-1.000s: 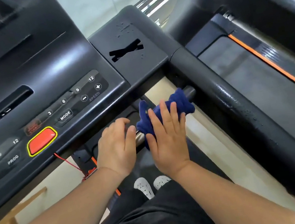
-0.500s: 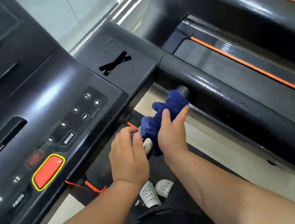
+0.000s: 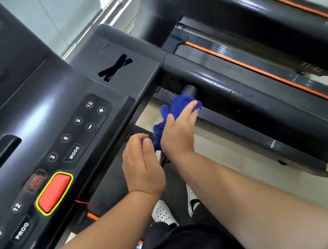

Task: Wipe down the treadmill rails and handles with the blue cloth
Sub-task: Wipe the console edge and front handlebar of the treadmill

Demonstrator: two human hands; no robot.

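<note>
The blue cloth (image 3: 174,109) is wrapped around the short handle bar (image 3: 190,91) that runs under the console toward the black right side rail (image 3: 266,110). My right hand (image 3: 178,131) grips the cloth around the bar, fingers curled over it near the bar's black end. My left hand (image 3: 142,167) is closed around the same bar just left of the cloth; a bit of the bar's metal (image 3: 159,154) shows between my hands.
The black console (image 3: 51,113) with speed buttons and a red stop button (image 3: 54,193) lies to the left. A second treadmill (image 3: 269,7) with orange trim stands on the right. My white shoes (image 3: 163,212) stand on the belt below.
My right hand has slid the cloth along the bar toward the side rail and rolled over it. My left hand stayed on the bar. The view has swung right.
</note>
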